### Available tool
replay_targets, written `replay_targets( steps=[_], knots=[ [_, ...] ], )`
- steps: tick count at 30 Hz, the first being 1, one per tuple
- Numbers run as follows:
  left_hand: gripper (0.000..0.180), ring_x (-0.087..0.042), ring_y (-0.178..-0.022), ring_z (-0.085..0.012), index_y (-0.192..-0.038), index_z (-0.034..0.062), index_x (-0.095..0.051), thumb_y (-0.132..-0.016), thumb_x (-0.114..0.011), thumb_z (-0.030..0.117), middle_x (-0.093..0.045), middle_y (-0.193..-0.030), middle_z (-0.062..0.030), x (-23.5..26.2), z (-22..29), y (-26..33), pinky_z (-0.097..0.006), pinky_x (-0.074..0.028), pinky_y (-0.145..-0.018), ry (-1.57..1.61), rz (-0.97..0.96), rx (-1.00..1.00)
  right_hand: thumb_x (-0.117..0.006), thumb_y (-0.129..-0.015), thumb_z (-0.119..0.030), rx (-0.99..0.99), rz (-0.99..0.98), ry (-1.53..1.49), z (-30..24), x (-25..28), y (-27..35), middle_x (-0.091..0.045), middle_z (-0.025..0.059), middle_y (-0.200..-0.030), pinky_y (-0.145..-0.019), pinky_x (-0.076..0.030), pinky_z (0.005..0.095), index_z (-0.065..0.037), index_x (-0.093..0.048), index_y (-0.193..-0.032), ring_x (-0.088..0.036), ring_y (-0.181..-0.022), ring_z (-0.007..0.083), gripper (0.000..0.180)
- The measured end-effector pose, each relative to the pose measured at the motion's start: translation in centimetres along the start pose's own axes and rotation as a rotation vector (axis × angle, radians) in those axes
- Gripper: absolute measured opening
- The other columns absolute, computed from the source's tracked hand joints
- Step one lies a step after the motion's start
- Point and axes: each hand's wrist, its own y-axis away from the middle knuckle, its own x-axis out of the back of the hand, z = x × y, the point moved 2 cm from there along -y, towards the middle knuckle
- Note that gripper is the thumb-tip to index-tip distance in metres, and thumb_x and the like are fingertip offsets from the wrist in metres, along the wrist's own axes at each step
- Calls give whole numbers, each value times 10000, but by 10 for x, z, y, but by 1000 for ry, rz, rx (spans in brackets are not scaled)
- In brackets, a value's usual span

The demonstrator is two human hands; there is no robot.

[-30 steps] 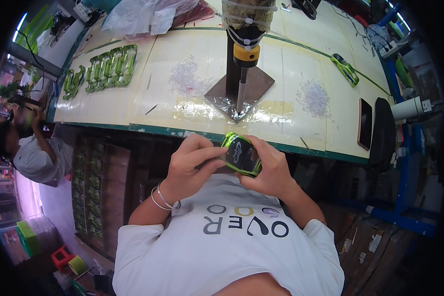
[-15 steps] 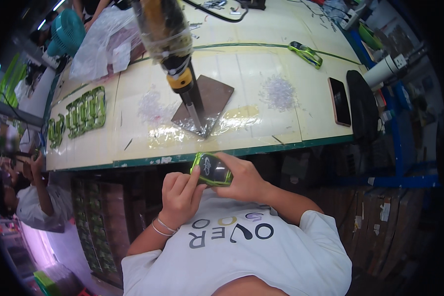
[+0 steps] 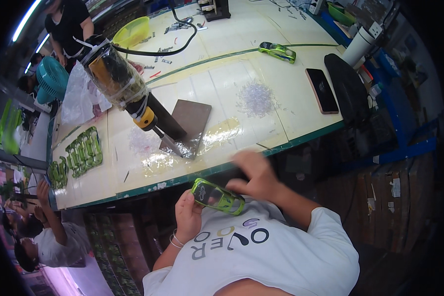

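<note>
A bright green toy car body shell with dark clear windows is in my left hand, held by its left end close to my shirt, below the table edge. My right hand is raised off the shell's right end, blurred, with thumb and fingers apart and nothing visible between them. Beyond my hands, a power screwdriver wrapped in clear film slants down. Its tip is over a brown plate partly covered by shiny film.
On the table are a pile of small clear plastic pieces, a fainter pile, another green car shell, a phone and a black case. Rows of green parts lie left. Other people are at the left.
My right hand has let go of the car shell and lifted toward the table. The shell stays in my left hand, now tilted down to the right. The whole view has turned.
</note>
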Motion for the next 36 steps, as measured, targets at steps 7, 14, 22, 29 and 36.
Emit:
replay_targets(
  steps=[7, 14, 22, 29, 36],
  knots=[
    [246, -556, -763, -171, -921, -21, -490, -886, -370, 191, -566, -873, -108, -3, 1, -4, -314, -464, -723, 11, 48, 89, -590, -692, -53, -523, 324, 415, 133, 83, 6, -521, 115, -835, -743, -396, 349, -13, -547, -932, -484, -828, 267, 246],
    [242, -552, -784, -176, -909, -20, -494, -889, -365, 184, -561, -885, -114, 0, -9, -8, -331, -458, -754, 34, 6, 123, -588, -697, -56, -472, 176, 281, 154, 80, -10, -515, 114, -769, -654, -421, 317, -13, -579, -837, -522, -724, 247, 147],
    [240, -561, -807, -156, -947, -6, -486, -903, -349, 185, -560, -876, -96, 4, -9, -2, -309, -450, -769, 24, 44, 125, -561, -693, -7, -476, 96, 168, 158, 91, -22, -531, 89, -717, -584, -418, 257, 27, -570, -791, -512, -623, 156, 104],
    [241, -569, -820, -178, -957, -21, -491, -900, -363, 175, -564, -921, -108, 12, -15, 0, -328, -464, -775, 38, 13, 107, -545, -658, 14, -594, 89, 76, 165, 97, -12, -552, 80, -680, -587, -424, 242, 27, -570, -844, -520, -616, 133, 188],
    [242, -570, -819, -184, -965, -24, -488, -897, -374, 178, -567, -912, -114, 17, -18, 6, -335, -461, -781, 33, 29, 60, -524, -652, 21, -661, 27, 200, 147, 94, -27, -543, 84, -635, -562, -423, 250, 16, -558, -817, -517, -577, 136, 169]
  ],
)
